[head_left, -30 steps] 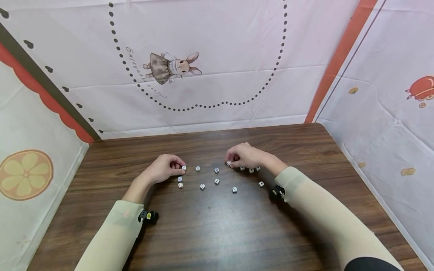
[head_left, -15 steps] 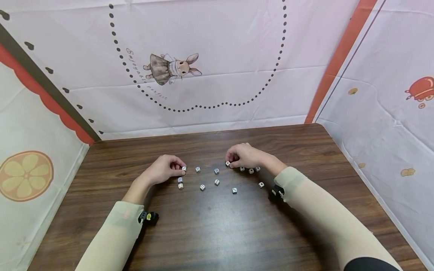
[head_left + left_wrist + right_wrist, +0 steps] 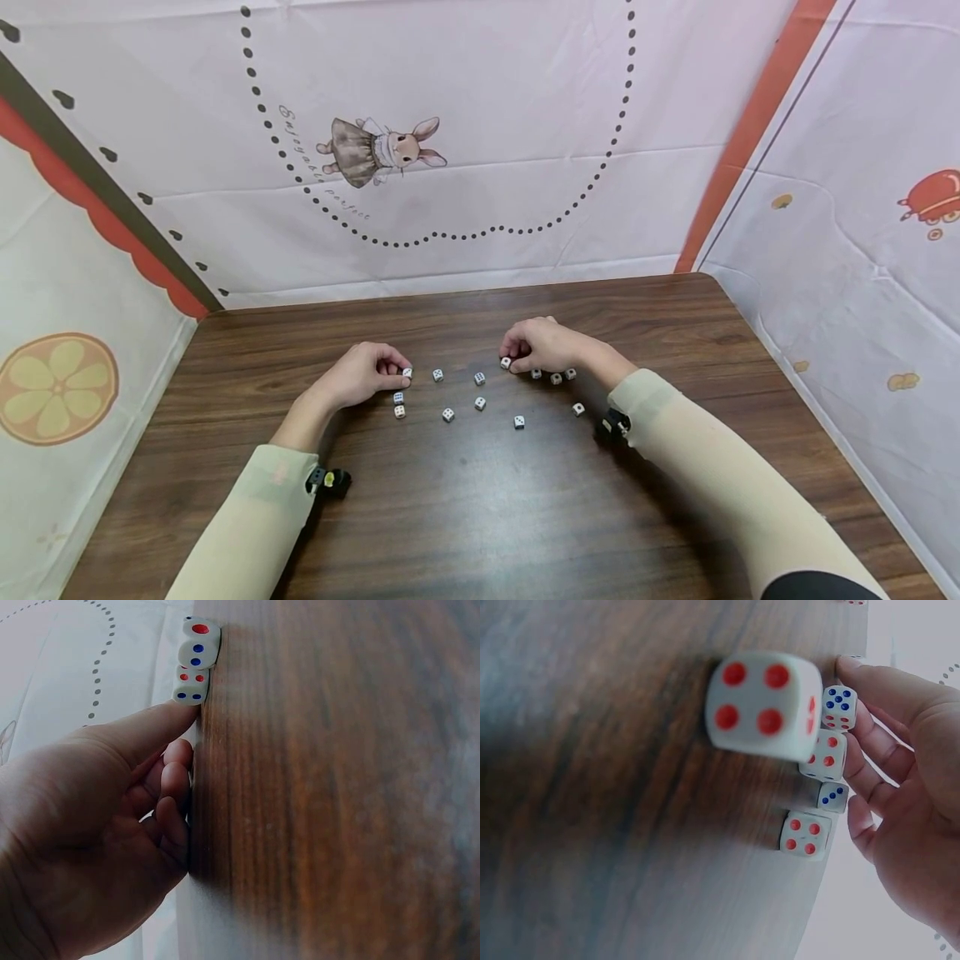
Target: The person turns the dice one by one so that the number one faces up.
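In the head view my left hand [image 3: 362, 371] pinches a small white die [image 3: 407, 372] between thumb and index finger, low over the table. Two more dice stand just in front of that thumb, one with blue pips [image 3: 398, 398] and one nearer me [image 3: 400, 412]. My right hand [image 3: 546, 344] pinches another white die [image 3: 506, 363] at its fingertips. Under and beside its palm lie several dice, among them one [image 3: 556, 378] near the wrist. The left wrist view shows the left thumb [image 3: 154, 731] with two dice past its tip. From the right wrist, the pinched die is mostly hidden by the thumb [image 3: 885, 686].
Between the hands several loose dice are spread on the dark wooden table [image 3: 450, 508], such as a die [image 3: 438, 375] near the left hand and a die [image 3: 520, 422] toward me. One die [image 3: 761, 705] looms close to the right wrist camera. Printed cloth [image 3: 495, 167] hangs behind the table.
The die in my right fingertips has turned slightly, with the fingers shifting a little. My left hand and the dice on the table have stayed in place.
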Motion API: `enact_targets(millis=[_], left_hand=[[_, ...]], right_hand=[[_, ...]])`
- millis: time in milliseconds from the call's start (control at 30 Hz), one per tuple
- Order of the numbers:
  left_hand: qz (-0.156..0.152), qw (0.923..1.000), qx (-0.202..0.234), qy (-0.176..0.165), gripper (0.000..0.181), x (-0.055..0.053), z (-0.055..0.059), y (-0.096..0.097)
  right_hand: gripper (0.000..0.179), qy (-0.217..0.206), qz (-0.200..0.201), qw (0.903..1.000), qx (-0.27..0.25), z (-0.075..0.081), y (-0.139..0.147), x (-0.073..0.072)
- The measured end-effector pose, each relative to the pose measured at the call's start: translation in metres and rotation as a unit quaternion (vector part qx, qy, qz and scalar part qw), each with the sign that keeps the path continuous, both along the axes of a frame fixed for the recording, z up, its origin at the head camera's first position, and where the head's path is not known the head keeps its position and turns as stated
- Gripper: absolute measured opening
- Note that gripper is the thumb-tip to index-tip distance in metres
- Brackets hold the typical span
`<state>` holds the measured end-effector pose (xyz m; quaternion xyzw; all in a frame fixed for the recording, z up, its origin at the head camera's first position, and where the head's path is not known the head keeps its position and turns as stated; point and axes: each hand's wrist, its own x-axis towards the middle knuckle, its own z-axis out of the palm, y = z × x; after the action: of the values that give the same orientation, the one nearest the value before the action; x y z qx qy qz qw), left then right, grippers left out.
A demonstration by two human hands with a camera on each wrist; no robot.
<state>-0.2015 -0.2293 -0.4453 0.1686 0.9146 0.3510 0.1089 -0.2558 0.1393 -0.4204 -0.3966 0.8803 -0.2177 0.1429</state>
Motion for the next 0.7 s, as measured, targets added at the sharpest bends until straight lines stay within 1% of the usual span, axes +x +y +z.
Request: enact_targets(millis=[200,367,567,700], left_hand=[[-0.003,1.0000,0.002,-0.001,0.019,-0.001,0.000,-0.001],[-0.007,1.0000,0.001,-0.001,0.019,0.000,-0.004,-0.002],[-0.006,1.0000,-0.002,0.002,0.018,-0.003,-0.004,-0.002],[-0.004,1.0000,-0.006,0.006,0.018,-0.007,-0.002,-0.003]], right_hand=[[0.023,0.017,0.000,0.9998,-0.005,0.000,0.004,0.001],[0.027,0.020,-0.010,0.9995,-0.023,0.002,0.006,0.007],[0.033,0.034,-0.014,0.9982,-0.048,0.014,0.012,0.018],[0.034,0.040,-0.010,0.9978,-0.052,0.022,0.017,0.027]])
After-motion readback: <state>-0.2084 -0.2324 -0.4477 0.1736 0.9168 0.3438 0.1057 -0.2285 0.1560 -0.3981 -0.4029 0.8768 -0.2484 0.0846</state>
